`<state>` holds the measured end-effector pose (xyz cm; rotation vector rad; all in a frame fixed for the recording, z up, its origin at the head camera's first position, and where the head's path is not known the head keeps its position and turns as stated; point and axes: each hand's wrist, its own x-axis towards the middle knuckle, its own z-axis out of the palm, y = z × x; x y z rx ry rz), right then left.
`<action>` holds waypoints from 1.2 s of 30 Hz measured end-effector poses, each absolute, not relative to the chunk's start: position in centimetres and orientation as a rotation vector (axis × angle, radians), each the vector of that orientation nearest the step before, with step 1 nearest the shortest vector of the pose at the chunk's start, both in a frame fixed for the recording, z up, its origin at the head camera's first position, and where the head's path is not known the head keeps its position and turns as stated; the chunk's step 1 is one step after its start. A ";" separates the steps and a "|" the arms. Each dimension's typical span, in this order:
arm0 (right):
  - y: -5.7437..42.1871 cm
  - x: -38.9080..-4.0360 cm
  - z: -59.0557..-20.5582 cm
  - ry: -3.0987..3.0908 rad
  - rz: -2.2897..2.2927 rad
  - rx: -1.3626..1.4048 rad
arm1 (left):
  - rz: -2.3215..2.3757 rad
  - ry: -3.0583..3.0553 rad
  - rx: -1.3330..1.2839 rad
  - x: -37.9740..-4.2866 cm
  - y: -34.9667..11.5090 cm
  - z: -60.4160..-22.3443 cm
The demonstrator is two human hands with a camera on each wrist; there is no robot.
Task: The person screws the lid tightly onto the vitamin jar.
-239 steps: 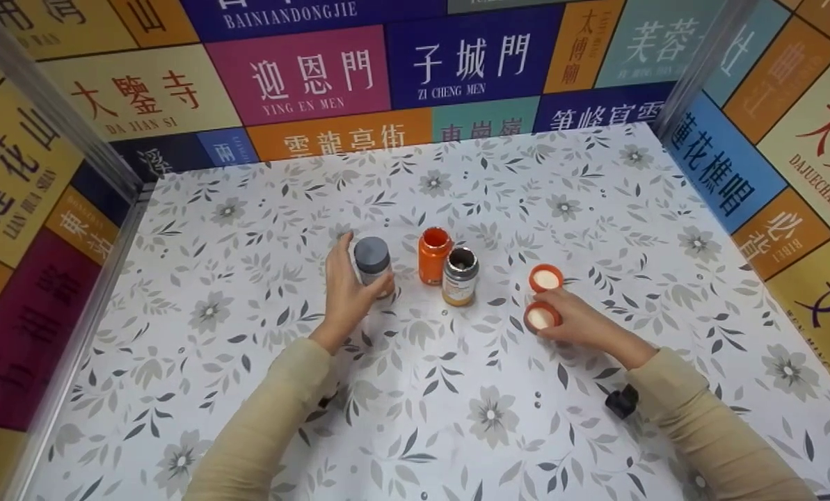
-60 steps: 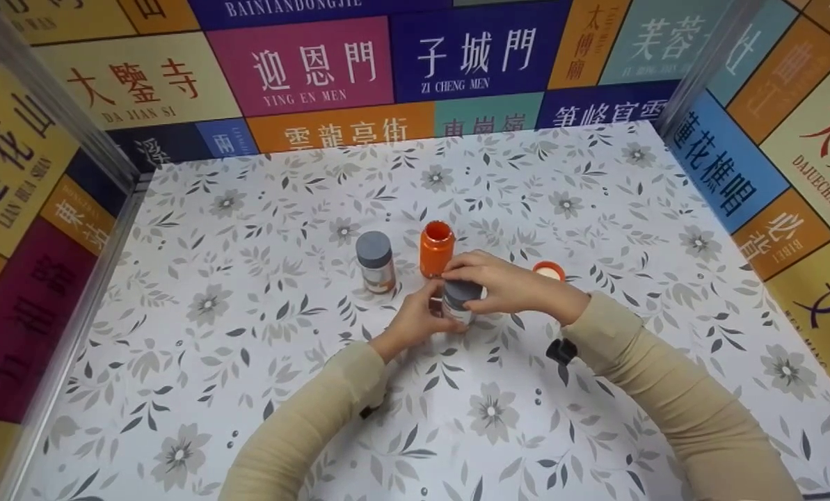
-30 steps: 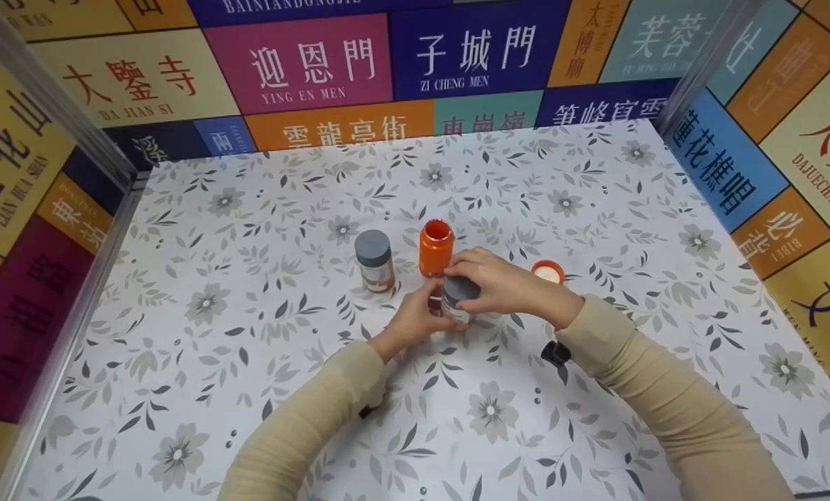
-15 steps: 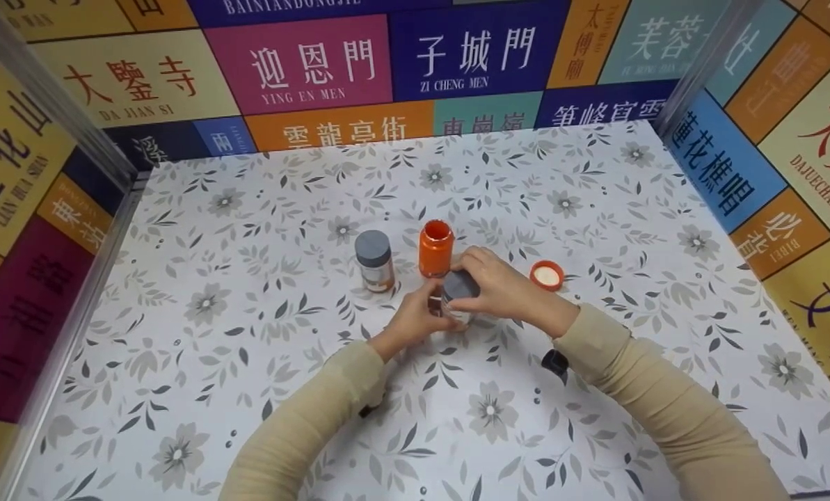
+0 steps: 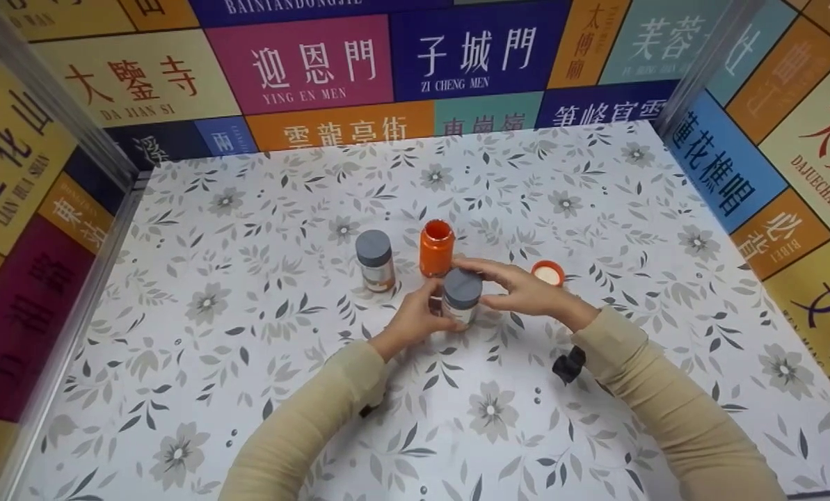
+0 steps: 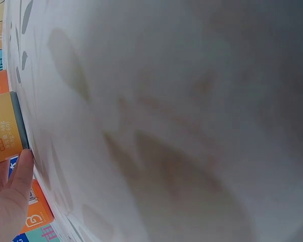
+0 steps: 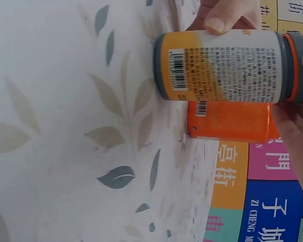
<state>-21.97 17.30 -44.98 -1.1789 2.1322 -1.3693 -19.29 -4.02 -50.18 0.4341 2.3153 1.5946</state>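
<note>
My left hand (image 5: 418,314) grips the lower body of a grey-capped supplement bottle (image 5: 460,314), which stands upright. Its white and yellow label with a barcode faces the right wrist view. On its top sits the grey lid (image 5: 463,287), and an orange ring (image 7: 291,68) shows between lid and bottle in that view. Around the lid's right and far sides, my right hand (image 5: 526,289) has its thumb and fingers spread loosely, the fingertips right at the lid's edge. Just behind stands an orange bottle (image 5: 436,250), uncapped, its mouth facing up.
Left of the hands, another grey-capped bottle (image 5: 374,261) stands upright. An upturned orange lid (image 5: 548,271) with a cream inside lies behind the right hand, partly hidden by it. A flower-patterned cloth (image 5: 491,410) covers the table, with printed panels around it.
Since the oldest frame, my left hand has moved from the left bottle to the middle one, and the nearer loose lid now sits on it. My right fingers have just spread off the lid's top.
</note>
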 end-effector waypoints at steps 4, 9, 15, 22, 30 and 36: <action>17.5 -21.9 -45.5 2.153 -1.406 -1.197 | 1.610 2.311 0.444 -19.3 -4.0 -50.3; 17.2 -21.8 -45.6 2.280 -1.370 -1.131 | 1.615 2.326 0.468 -19.4 -3.9 -50.4; 15.7 -20.5 -44.6 2.447 -1.382 -0.998 | 1.588 2.357 0.467 -19.4 -3.8 -50.4; 14.7 -20.3 -46.7 2.549 -1.547 -0.727 | 1.585 2.367 0.464 -19.3 -3.9 -50.4; 13.2 -18.9 -47.5 2.755 -1.610 -0.564 | 1.565 2.377 0.454 -19.4 -3.9 -50.3; 12.4 -18.2 -47.2 2.833 -1.549 -0.421 | 1.538 2.380 0.424 -19.5 -3.9 -50.3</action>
